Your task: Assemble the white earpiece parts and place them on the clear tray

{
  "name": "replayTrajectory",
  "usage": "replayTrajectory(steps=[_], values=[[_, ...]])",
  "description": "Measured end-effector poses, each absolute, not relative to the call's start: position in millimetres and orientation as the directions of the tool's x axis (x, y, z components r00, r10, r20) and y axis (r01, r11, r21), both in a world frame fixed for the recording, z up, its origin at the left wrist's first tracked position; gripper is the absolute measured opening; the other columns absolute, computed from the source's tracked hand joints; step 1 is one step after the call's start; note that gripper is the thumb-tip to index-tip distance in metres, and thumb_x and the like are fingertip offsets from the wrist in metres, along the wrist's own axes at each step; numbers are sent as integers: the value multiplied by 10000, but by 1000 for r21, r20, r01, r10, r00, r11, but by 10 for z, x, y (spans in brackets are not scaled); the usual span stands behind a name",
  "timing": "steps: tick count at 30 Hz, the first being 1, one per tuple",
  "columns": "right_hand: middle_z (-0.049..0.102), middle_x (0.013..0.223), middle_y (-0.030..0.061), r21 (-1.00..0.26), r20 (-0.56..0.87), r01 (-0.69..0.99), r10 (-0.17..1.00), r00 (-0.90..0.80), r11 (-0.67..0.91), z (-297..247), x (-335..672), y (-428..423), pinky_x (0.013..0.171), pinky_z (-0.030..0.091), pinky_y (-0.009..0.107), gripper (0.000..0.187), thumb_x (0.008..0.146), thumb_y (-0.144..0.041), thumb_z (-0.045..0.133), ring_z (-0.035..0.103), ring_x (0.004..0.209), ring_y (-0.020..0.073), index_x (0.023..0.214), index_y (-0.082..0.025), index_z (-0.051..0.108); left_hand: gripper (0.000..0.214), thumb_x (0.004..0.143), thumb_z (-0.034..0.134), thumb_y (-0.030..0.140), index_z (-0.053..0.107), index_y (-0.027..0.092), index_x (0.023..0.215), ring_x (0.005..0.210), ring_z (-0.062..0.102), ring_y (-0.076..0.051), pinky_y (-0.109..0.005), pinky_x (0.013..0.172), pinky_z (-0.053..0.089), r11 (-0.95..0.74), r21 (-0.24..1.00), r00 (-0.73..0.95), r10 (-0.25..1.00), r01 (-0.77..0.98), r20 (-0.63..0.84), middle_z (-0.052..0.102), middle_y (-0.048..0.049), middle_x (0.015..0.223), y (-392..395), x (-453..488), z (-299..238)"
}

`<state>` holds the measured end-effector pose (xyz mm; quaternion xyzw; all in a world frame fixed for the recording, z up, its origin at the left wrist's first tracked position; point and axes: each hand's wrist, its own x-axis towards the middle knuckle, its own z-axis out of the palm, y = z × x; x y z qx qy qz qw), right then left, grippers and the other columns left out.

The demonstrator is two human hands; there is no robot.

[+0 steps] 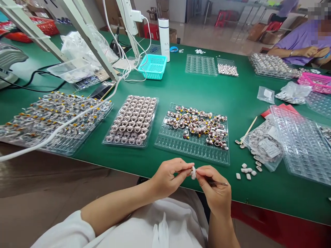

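My left hand (170, 177) pinches a small white plastic piece (193, 173) just above the table's front edge. From the other side, the fingertips of my right hand (217, 193) also grip this piece. A thin dark metal tool (219, 183), its tip hidden, lies in my right hand and sticks out past the fingers. Beyond my hands is a clear tray (168, 148) with many small beige-and-dark parts with yellow tabs (199, 124) heaped on it. White rounded pieces (248, 170) are scattered to the right of my right hand.
A tray of beige cup-shaped parts (131, 119) and a tray of orange-tabbed parts (51, 120) stand left. A white cable (64, 129) crosses there. A teal basket (153, 67) and white bottle (164, 39) stand behind. Right are a bag of pieces (266, 144), empty trays (302, 148) and a co-worker (307, 44).
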<state>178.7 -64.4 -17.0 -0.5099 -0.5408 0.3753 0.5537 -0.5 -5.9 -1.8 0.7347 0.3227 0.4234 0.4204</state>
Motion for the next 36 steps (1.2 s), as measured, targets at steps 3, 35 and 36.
replayTrajectory(steps=[3, 35, 36], values=[[708, 877, 38, -967, 234, 141, 960, 153, 213, -163, 1775, -649, 553, 509, 251, 140, 866, -117, 687, 665, 715, 158, 907, -245, 724, 221, 919, 612, 152, 768, 119, 1072, 684, 691, -135, -218, 645, 560, -432, 894, 436, 832, 122, 343, 756, -91, 787, -63, 0, 4], [693, 869, 34, -979, 184, 112, 977, 105, 172, -149, 1828, -643, 519, 474, 242, 145, 856, -110, 702, 633, 679, 137, 904, -243, 734, 238, 935, 616, 207, 774, 172, 1109, 738, 710, -149, -241, 688, 582, -289, 954, 520, 828, 79, 208, 774, -88, 830, -42, -76, 29], [690, 869, 32, -982, 167, 110, 980, 105, 155, -144, 1834, -641, 518, 472, 240, 139, 858, -112, 702, 628, 669, 132, 903, -240, 729, 229, 924, 634, 212, 780, 163, 1095, 736, 712, -153, -241, 680, 582, -262, 962, 525, 830, 71, 188, 777, -92, 829, -34, -81, 34]])
